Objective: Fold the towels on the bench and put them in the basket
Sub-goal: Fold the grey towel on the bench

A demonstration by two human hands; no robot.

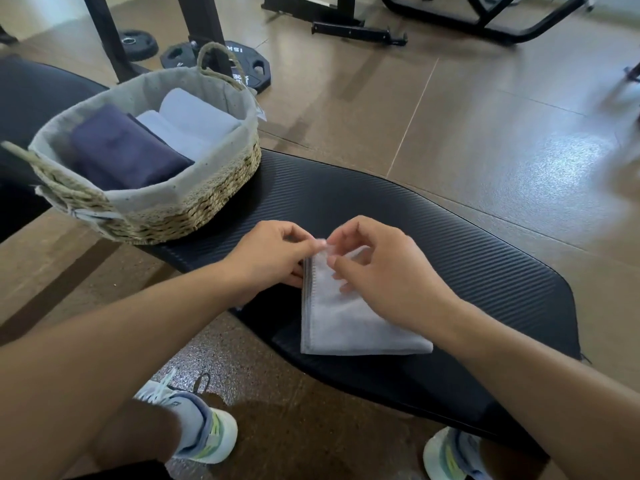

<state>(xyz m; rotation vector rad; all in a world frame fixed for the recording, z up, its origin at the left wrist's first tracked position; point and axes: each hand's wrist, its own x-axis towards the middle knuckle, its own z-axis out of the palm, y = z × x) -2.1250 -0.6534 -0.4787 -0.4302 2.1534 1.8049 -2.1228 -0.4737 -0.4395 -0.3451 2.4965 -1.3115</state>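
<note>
A light grey towel [349,320] lies folded into a narrow rectangle on the black padded bench [485,258]. My left hand [273,254] pinches the towel's far left corner. My right hand [384,271] pinches the same far edge from the right, and its palm hides part of the cloth. A woven basket [194,209] with a grey liner stands on the bench to the far left. Inside it lie a folded dark navy towel [121,147] and two folded light towels [197,119].
Black weight plates [214,60] and a rack's legs [204,26] stand on the brown floor behind the basket. More black gym frames [485,19] are at the far right. My two shoes [207,434] rest on the floor below the bench.
</note>
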